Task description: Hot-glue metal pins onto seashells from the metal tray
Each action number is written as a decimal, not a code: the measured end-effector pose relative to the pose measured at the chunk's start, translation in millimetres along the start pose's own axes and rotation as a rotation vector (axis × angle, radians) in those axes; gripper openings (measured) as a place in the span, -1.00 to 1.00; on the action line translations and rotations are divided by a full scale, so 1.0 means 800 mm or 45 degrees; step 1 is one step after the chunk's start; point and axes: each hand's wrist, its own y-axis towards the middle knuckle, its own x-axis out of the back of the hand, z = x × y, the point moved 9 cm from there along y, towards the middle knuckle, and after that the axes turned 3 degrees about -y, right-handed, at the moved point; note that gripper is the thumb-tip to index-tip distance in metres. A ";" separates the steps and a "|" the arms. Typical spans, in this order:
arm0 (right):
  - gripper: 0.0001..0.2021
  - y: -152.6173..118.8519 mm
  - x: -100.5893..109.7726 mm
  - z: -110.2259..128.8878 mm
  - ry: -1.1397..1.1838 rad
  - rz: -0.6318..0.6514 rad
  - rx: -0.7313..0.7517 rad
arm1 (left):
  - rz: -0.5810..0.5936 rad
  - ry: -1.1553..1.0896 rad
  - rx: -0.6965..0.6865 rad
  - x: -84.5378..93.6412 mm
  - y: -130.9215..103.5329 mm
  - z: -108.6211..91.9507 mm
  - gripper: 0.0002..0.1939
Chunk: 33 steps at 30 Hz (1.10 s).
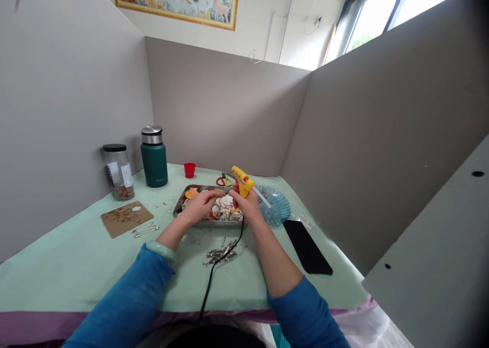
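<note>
Clasping the hot-glue gun (243, 182) in closed fingers, the right hand (248, 204) seemed poised; dispensing called for a steady nozzle (233, 169). The left hand (200, 205) curled over seashells (225, 211), hold unclear.

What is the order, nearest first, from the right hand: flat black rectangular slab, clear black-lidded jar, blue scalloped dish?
1. Blue scalloped dish, just right of the right hand.
2. Black slab, right, nearer the front.
3. Clear jar, far left.
</note>
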 end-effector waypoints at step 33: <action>-0.72 0.002 0.007 0.004 0.042 -0.060 0.010 | 0.859 1.416 -0.078 -0.117 0.010 -0.028 -0.80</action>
